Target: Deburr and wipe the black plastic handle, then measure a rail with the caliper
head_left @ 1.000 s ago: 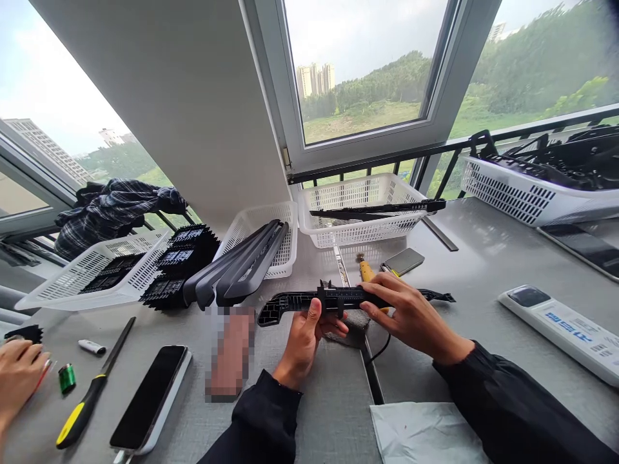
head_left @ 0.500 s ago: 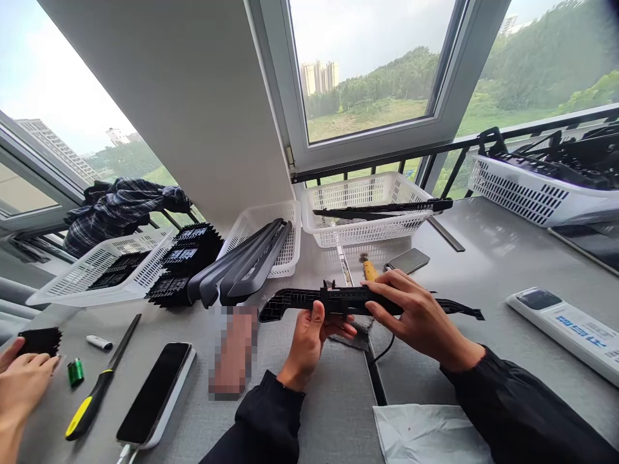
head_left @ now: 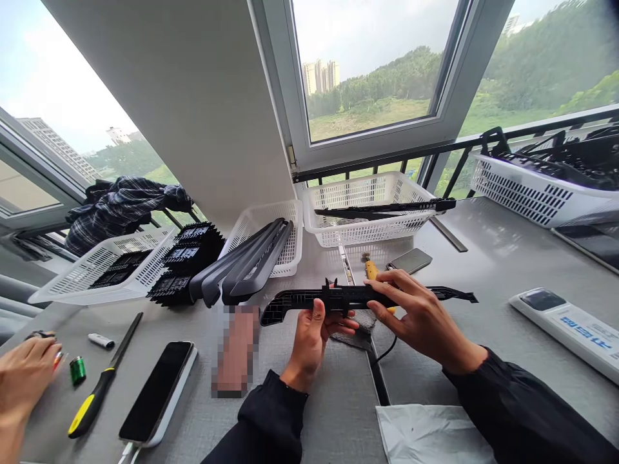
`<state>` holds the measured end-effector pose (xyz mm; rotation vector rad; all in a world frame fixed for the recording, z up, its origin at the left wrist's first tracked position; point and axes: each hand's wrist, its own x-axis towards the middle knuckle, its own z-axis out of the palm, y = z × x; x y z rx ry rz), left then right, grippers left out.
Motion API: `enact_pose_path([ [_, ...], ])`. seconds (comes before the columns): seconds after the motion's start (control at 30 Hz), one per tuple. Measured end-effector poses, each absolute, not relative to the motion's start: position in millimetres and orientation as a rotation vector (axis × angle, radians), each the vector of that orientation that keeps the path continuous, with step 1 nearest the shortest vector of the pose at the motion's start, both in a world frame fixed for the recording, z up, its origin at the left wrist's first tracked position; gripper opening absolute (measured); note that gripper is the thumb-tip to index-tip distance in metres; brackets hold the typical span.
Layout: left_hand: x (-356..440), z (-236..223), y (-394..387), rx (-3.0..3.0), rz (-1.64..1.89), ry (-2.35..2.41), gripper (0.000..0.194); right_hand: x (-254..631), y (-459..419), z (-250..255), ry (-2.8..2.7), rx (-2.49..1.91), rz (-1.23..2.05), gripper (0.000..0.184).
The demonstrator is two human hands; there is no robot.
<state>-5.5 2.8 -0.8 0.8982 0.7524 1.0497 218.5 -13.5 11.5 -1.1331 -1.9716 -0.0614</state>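
A white paper sheet point(head_left: 430, 433) is lying at 5 o'clock on the grey table point(head_left: 488, 270), close to the person. A phone point(head_left: 157, 394) is lying at 7 o'clock, with a yellow-and-black tool point(head_left: 99, 390) just beside it on its 9 o'clock side.

In the middle, two hands in black sleeves are holding up a long black plastic strip point(head_left: 300, 300) just above the table. The left hand point(head_left: 309, 338) is gripping the strip from below near its middle, with the thumb pressing on the front. The right hand point(head_left: 420, 319) is closing its fingers over the strip a bit more toward 3 o'clock. The thin end of the strip is poking out past the right hand toward 3 o'clock. A black caliper point(head_left: 334, 293) is sitting on the strip, right by the left thumb.

At 8 o'clock another person's hand point(head_left: 24, 377) is resting at the table edge, near a small green thing point(head_left: 77, 370). At 3 o'clock a white remote point(head_left: 565, 322) is lying well apart from the hands.

Farther away, at 10 o'clock, black toothed parts point(head_left: 186, 261) are piling up beside a white basket point(head_left: 91, 274). Grey long parts point(head_left: 251, 261) are leaning out of a second basket point(head_left: 290, 232) at 11 o'clock. A third basket point(head_left: 367, 206) at 12 o'clock is holding another black strip. A fourth basket point(head_left: 527, 190) is standing at 2 o'clock.
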Motion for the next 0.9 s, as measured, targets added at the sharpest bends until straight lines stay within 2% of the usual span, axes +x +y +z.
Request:
enact_pose_path([
  [0.47, -5, -3, 3, 0.847, 1.053, 0.763, 0.071, 212, -14, 10, -1.852, -1.151, -0.046, 0.017],
  [0.9, 1, -8, -13, 1.07, 0.772, 0.779, 0.073, 196, -21, 7, -1.908, -1.077, 0.064, 0.025],
])
